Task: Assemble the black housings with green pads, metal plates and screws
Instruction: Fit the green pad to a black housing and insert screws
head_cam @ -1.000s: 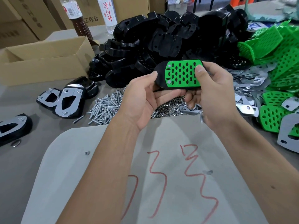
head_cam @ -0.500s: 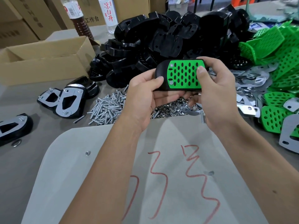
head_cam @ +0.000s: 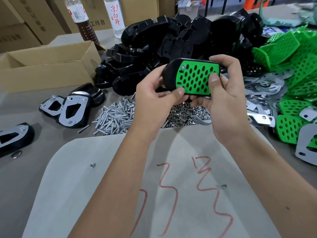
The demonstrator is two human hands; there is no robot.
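Note:
Both hands hold one black housing with a perforated green pad on its face, above the screw pile. My left hand grips its left end, thumb pressed on the pad's lower left corner. My right hand grips the right end, thumb on the pad's right edge. A screw head shows at the pad's upper left corner. Loose screws and nuts lie heaped under the hands. Behind sits a heap of black housings; green pads and metal plates lie at the right.
Assembled housings with metal plates lie at the left, another at the far left edge. An open cardboard box and two bottles stand at the back left. A grey sheet with red marks covers the near table.
The housing has tilted so the pad faces me more squarely. My left thumb slid onto the pad's lower left corner; my right fingers wrapped over the top right edge.

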